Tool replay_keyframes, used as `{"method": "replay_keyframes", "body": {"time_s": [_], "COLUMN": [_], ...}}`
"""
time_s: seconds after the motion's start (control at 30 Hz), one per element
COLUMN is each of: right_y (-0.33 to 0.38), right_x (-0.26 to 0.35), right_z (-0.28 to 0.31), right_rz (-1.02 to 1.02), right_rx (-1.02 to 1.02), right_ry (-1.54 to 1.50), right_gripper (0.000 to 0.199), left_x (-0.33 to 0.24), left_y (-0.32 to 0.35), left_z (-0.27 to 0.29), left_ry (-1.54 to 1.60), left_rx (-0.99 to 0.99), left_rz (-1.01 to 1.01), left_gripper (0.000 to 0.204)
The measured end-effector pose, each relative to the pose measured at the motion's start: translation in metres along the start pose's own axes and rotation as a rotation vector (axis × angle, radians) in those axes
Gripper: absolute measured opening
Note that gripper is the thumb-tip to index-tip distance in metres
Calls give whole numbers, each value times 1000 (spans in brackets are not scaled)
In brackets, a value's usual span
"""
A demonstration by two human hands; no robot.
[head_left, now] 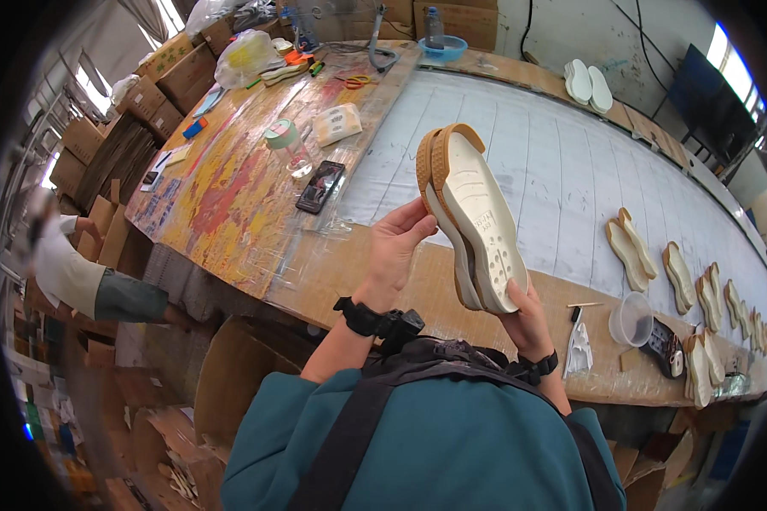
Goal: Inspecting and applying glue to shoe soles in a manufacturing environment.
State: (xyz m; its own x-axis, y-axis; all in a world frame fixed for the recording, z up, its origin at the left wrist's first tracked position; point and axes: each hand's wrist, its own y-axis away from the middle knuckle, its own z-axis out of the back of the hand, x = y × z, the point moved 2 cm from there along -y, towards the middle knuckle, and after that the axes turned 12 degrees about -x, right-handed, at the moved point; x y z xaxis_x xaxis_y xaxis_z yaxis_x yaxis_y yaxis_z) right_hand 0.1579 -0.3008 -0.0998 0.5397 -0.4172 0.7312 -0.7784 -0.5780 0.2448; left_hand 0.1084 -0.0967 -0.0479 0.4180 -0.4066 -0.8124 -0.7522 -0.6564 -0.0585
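Cream moulded material with tan rims makes up the two shoe soles (483, 217) held above one worktop (315, 264), face to back and touching, heel ends uppermost. The left hand (394, 254) pinches the side edge of the rear one between thumb and fingers; the right hand (530, 325) grips both at the toe ends, thumb on the front one, its other fingers mostly hidden. One black band circles each wrist.

To the left lie one phone (320, 187), one packet (337, 125) and one pair of scissors (355, 83), with one green-lidded jar (291, 153) among them. Along the far side are one blue basin (442, 53), one bottle (434, 25) and two white soles (579, 81). Rightward, one clear tub (631, 319) sits beside one dark shoe (663, 347); a row of tan-edged soles (678, 277) recedes, too small to count at its end.
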Motion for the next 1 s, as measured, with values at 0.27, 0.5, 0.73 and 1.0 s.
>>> {"method": "replay_keyframes", "body": {"time_s": [0.27, 0.5, 0.73, 1.0], "right_y": [-11, 5, 4, 10], "right_x": [15, 60, 48, 55], "right_z": [-6, -65, -81, -83], "right_rz": [114, 898, 898, 836], "right_rx": [-36, 41, 33, 143], "right_ry": [76, 1178, 738, 637], "right_gripper": [48, 72, 85, 85], "left_x": [15, 30, 29, 27], "left_y": [-5, -5, -1, -3], "left_z": [17, -13, -17, -11], "left_ry": [-639, 254, 439, 497], "left_rx": [181, -86, -59, 70], "left_rz": [-5, 372, 453, 450], "left_gripper": [41, 62, 48, 47]}}
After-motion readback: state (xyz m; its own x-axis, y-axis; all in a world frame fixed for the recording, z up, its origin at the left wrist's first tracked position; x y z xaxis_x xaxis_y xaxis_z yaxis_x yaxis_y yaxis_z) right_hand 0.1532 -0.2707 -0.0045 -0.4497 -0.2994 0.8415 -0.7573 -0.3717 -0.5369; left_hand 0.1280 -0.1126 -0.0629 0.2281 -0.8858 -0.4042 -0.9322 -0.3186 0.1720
